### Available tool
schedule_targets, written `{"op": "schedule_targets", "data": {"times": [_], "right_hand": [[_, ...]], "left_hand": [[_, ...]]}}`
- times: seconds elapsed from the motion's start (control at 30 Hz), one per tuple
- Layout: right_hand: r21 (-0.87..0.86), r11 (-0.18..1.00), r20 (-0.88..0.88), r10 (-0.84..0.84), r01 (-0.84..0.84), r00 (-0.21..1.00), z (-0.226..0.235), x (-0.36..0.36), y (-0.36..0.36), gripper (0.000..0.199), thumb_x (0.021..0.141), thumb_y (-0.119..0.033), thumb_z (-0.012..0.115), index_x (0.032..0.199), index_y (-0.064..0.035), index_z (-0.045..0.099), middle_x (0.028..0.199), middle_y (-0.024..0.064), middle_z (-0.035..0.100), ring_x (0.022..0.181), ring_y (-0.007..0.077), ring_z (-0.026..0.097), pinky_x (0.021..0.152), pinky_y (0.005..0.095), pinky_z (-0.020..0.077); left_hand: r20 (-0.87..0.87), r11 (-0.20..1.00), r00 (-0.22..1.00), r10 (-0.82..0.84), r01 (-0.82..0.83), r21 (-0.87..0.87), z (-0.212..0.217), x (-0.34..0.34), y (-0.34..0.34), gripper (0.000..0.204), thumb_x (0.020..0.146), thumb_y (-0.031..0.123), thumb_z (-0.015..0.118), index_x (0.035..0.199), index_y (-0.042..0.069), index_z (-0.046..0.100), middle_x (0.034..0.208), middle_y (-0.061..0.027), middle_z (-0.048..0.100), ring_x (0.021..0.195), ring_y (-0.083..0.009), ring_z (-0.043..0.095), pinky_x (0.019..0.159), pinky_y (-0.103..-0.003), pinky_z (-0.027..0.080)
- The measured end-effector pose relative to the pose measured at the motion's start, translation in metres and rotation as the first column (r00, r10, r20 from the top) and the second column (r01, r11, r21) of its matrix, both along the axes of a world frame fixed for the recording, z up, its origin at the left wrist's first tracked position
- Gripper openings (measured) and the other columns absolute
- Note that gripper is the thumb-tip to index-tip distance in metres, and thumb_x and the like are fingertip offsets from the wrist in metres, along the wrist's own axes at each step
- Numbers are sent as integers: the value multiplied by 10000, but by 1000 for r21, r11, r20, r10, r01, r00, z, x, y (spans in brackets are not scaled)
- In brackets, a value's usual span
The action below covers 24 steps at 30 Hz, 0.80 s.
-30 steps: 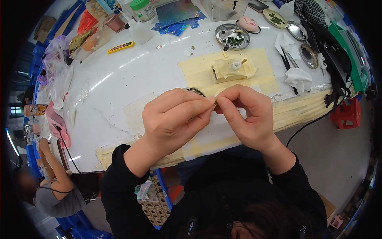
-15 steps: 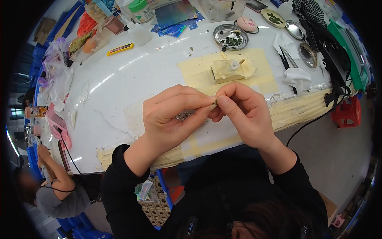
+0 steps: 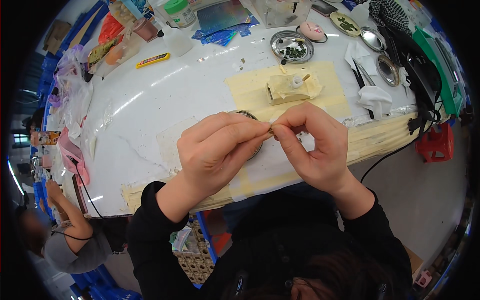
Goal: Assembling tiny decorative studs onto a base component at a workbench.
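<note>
Left hand: the left hand has its thumb and fingertips closed on a small piece, too hidden to identify.
Right hand: the right hand pinches the same piece from the other side, so the 2 hands meet at it.
Small piece: between the fingertips, above the counter.
Round metal-rimmed dish: partly hidden behind the left hand.
Taped block: beyond the hands, on yellow tape.
Metal plate: farther back, holding dark green bits.
</note>
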State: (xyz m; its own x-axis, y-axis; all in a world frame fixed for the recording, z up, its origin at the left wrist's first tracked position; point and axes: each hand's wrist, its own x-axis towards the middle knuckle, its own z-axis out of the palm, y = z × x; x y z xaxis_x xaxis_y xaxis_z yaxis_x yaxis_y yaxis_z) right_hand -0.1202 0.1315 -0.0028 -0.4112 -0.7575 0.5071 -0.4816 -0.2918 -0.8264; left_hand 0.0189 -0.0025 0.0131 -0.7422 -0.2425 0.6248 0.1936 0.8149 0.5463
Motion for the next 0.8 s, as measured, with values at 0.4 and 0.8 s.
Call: {"op": "schedule_targets", "data": {"times": [0.4, 0.8], "right_hand": [[85, 992, 279, 71, -99, 958, -5, -2, -1, 53, 882, -21, 672, 887, 18, 637, 799, 50, 650, 708, 101, 640, 630, 226, 529], [-12, 1000, 99, 28, -27, 995, -5, -1, 0, 63, 839, 10, 695, 886, 21, 654, 773, 75, 654, 656, 136, 644, 606, 236, 521]], "left_hand": [[9, 999, 999, 41, -41, 12, -3, -2, 4, 191, 738, -57, 767, 912, -4, 710, 833, -114, 705, 714, -185, 676, 620, -258, 522], [11, 1000, 1000, 29, -29, 10, -2, -1, 3, 195, 747, -37, 774, 930, -5, 716, 838, -118, 707, 723, -193, 679, 624, -261, 526]]}}
